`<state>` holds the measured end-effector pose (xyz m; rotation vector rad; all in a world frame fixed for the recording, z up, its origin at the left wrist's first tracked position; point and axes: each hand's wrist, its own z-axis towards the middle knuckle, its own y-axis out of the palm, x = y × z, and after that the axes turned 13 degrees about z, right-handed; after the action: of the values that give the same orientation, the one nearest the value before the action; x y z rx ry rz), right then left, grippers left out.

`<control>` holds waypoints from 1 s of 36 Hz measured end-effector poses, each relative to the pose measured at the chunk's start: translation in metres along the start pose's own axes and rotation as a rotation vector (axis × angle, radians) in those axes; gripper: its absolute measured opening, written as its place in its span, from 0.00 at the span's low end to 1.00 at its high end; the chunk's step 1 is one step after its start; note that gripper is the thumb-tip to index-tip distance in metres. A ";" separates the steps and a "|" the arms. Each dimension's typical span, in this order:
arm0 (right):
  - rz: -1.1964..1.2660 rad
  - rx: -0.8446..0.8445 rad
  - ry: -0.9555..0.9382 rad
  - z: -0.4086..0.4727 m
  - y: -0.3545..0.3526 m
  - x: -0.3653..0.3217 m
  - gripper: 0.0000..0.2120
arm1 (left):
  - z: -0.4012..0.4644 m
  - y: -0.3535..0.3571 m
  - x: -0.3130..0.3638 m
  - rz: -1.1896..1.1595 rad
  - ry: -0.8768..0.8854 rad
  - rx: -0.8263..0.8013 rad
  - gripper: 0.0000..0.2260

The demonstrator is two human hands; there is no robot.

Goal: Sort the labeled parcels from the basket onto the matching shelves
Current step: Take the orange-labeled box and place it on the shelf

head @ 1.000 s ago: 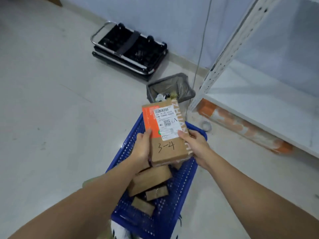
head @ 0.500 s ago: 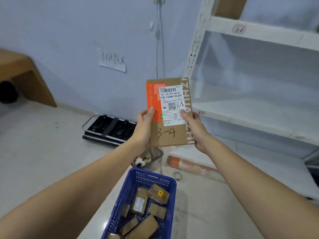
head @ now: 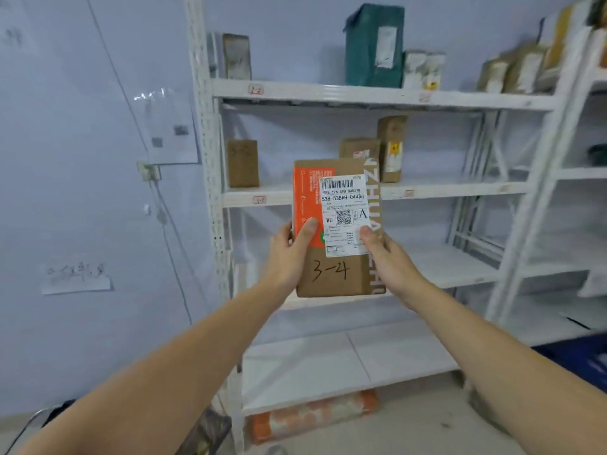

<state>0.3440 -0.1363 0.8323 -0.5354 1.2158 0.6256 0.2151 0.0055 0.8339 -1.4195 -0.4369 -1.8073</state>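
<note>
A brown cardboard parcel (head: 335,277) with an orange panel, a white shipping label and the handwritten mark "3-4" is held upright in front of the white shelving unit (head: 377,95). My left hand (head: 289,254) grips its left edge with the thumb on the front. My right hand (head: 386,257) grips its right edge, thumb on the label. Behind the parcel runs a shelf (head: 460,189) with a small red tag (head: 260,200) on its front lip. The basket is out of view.
Brown boxes (head: 242,163) (head: 391,147) stand on the middle shelf. A teal box (head: 374,44) and several parcels sit on the top shelf. A second rack (head: 584,172) stands at right. An orange roll (head: 312,417) lies under the bottom shelf. Papers and a cable hang on the left wall.
The view has swung up from the basket on the floor to the shelves. Both hands have lifted the parcel to shelf height; the basket has dropped out of view.
</note>
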 end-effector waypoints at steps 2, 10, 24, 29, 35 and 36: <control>-0.034 0.046 -0.024 -0.012 -0.040 -0.016 0.17 | -0.001 0.036 0.021 -0.028 0.047 -0.049 0.14; -0.019 0.228 -0.102 -0.062 -0.196 -0.055 0.12 | -0.005 0.200 0.086 -0.332 -0.014 -0.239 0.36; 0.082 0.305 -0.098 -0.059 -0.378 -0.042 0.23 | 0.008 0.388 0.113 -0.394 -0.092 -0.324 0.22; 0.067 0.336 -0.114 -0.020 -0.415 -0.033 0.16 | 0.046 0.426 0.115 -0.358 -0.072 -0.322 0.23; 0.047 0.359 -0.124 0.039 -0.453 -0.034 0.13 | 0.106 0.468 0.117 -0.361 -0.045 -0.325 0.24; 0.047 0.366 -0.126 0.049 -0.460 -0.034 0.12 | 0.117 0.475 0.118 -0.360 -0.039 -0.329 0.25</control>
<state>0.6898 -0.4382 0.8995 -0.1585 1.1910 0.4548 0.6395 -0.2596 0.8893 -1.6834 -0.4528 -2.2226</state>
